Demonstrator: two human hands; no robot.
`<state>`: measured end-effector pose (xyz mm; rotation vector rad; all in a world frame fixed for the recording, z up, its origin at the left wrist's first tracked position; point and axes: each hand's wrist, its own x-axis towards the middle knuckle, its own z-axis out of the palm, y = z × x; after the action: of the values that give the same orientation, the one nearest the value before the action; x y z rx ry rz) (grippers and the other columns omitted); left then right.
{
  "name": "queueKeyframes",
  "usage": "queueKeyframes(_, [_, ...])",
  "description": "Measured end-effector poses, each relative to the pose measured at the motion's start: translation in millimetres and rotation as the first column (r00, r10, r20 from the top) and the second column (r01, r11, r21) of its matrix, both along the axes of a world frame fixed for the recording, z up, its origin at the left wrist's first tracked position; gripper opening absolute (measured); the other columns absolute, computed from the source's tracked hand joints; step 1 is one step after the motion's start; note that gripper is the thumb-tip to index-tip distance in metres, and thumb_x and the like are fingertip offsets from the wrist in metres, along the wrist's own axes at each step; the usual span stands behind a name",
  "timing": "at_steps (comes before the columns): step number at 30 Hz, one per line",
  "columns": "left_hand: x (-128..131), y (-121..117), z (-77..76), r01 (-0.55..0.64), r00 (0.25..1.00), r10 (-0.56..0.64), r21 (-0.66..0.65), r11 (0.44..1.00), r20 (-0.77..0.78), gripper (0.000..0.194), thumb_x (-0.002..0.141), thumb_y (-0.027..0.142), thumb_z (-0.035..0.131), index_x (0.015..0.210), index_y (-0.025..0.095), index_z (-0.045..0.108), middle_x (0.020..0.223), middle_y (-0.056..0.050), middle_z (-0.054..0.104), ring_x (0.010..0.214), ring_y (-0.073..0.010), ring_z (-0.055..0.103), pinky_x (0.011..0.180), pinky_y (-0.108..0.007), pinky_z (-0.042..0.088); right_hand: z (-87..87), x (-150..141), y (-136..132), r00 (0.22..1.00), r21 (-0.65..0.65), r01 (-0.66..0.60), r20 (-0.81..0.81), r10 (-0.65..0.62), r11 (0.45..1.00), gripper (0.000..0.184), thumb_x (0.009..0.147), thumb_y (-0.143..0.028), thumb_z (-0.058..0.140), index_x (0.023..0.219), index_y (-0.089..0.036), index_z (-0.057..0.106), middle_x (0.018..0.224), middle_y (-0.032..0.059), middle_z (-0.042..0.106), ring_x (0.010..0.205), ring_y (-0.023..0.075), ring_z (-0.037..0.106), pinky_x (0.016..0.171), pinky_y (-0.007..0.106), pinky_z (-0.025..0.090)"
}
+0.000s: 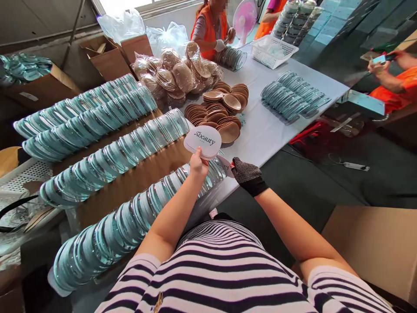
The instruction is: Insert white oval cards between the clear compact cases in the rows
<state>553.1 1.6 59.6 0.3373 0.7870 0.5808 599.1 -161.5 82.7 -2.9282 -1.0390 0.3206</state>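
My left hand [199,165], bare, is closed on a small stack of white oval cards [202,142] printed "Sbeauty", its thumb lying on the top one. Just to the right, my right hand [246,172] in a black dotted glove pinches a single printed card [226,165] by its edge, partly hidden behind the glove. Below and beside the left hand runs a row of round mirror discs [143,213] standing on edge. Beyond the cards lie piles of brown oval pieces [213,115] on the white table.
More disc rows [114,158] stand on cardboard at left. Plastic-wrapped tan ovals [177,71] lie farther back. Glass-like discs [291,98] and a white basket [273,51] sit on the table [260,143]. Co-workers in orange vests [210,32] are beyond. A cardboard box [371,248] stands right.
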Motion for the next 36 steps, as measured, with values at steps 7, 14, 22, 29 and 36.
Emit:
queueKeyframes(7, [0.8,-0.1,-2.4,0.016,0.999,-0.016,-0.004,1.000,-0.037,0.025,0.097,0.015,0.053,0.119,0.014,0.065,0.117,-0.008,0.073,0.097,-0.0127,0.071,0.078,-0.020,0.056,-35.2,-3.4,9.0,0.969,0.053,0.074,-0.240,-0.059,0.996,0.035,0.099,-0.027,0.035,0.115,-0.016,0.064,0.108,0.0197,0.070,0.097,0.0255,0.066,0.075,0.031,0.042])
queueKeyframes(14, [0.8,-8.1,-4.6,-0.014,0.999,0.017,0.080,0.997,-0.035,0.020,0.096,0.014,0.054,0.110,0.016,0.068,0.108,-0.006,0.076,0.107,-0.0144,0.069,0.091,-0.023,0.054,-47.6,10.3,-7.2,0.580,0.349,0.298,-0.806,0.122,0.888,0.042,0.094,-0.038,0.041,0.128,-0.016,0.054,0.058,-0.0046,0.047,0.046,0.0095,0.040,0.047,0.020,0.034])
queueKeyframes(22, [-2.4,-15.8,2.2,-0.004,0.999,0.012,0.211,0.977,-0.033,0.022,0.094,0.012,0.055,0.110,0.016,0.070,0.105,-0.006,0.076,0.095,-0.0138,0.071,0.088,-0.025,0.054,-17.2,43.9,7.9,0.904,0.522,0.285,-0.425,-0.045,0.804,0.040,0.092,-0.048,0.046,0.109,-0.018,0.067,0.081,0.0077,0.070,0.074,0.0185,0.064,0.067,0.028,0.050])
queueKeyframes(29, [-37.3,-18.2,14.2,0.007,0.999,-0.017,0.303,0.953,0.029,0.017,0.083,0.023,0.069,0.099,0.018,0.073,0.093,-0.004,0.076,0.077,-0.0155,0.070,0.072,-0.027,0.055,11.2,4.6,46.6,0.987,0.661,-0.145,0.146,0.063,0.736,0.060,0.093,-0.037,0.043,0.149,-0.014,0.042,0.150,0.0152,0.046,0.140,0.0278,0.041,0.117,0.046,0.034])
queueKeyframes(36, [-56.3,-19.4,10.5,0.025,0.999,-0.033,0.235,0.972,0.031,0.012,0.078,0.018,0.074,0.090,0.017,0.072,0.088,-0.004,0.075,0.073,-0.0131,0.069,0.069,-0.023,0.055,-2.5,-30.6,52.4,0.972,0.712,0.220,-0.103,-0.211,0.667,0.042,0.092,-0.044,0.044,0.111,-0.014,0.065,0.101,0.0155,0.072,0.089,0.0253,0.067,0.075,0.034,0.054])
